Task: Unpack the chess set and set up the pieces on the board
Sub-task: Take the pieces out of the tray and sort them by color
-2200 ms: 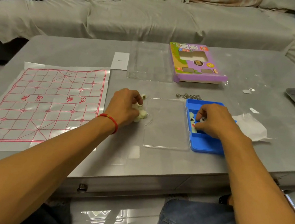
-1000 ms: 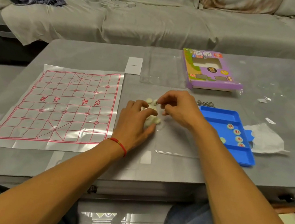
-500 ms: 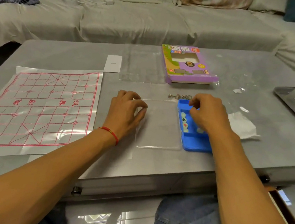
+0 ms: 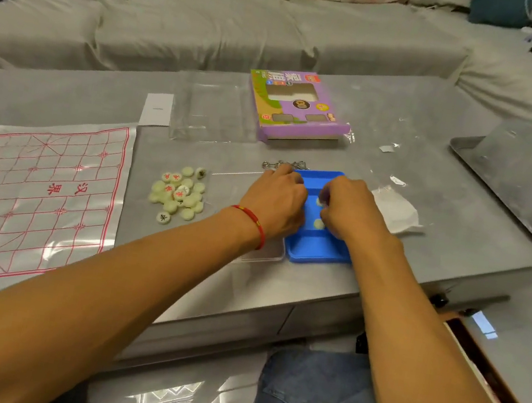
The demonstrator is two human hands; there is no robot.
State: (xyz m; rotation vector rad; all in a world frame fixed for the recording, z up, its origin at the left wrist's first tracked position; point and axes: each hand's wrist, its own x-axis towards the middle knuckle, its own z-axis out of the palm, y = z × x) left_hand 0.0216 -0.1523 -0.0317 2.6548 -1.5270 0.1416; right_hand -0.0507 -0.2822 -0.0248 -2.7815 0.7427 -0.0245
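While both hands, left hand (image 4: 274,202) and right hand (image 4: 347,209), are curled over the blue tray (image 4: 314,249) at centre, what is gripped cannot be told; heaped xiangqi pieces (image 4: 178,194) at nine o'clock could be scattered by a sleeve-less forearm sweep.

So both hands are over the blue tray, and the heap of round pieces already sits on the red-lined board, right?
Not quite. The head view shows the heap of round pieces lying on the bare table, just to the right of the red-lined board, not on it. The rest holds: the left hand and the right hand are both over the blue tray.
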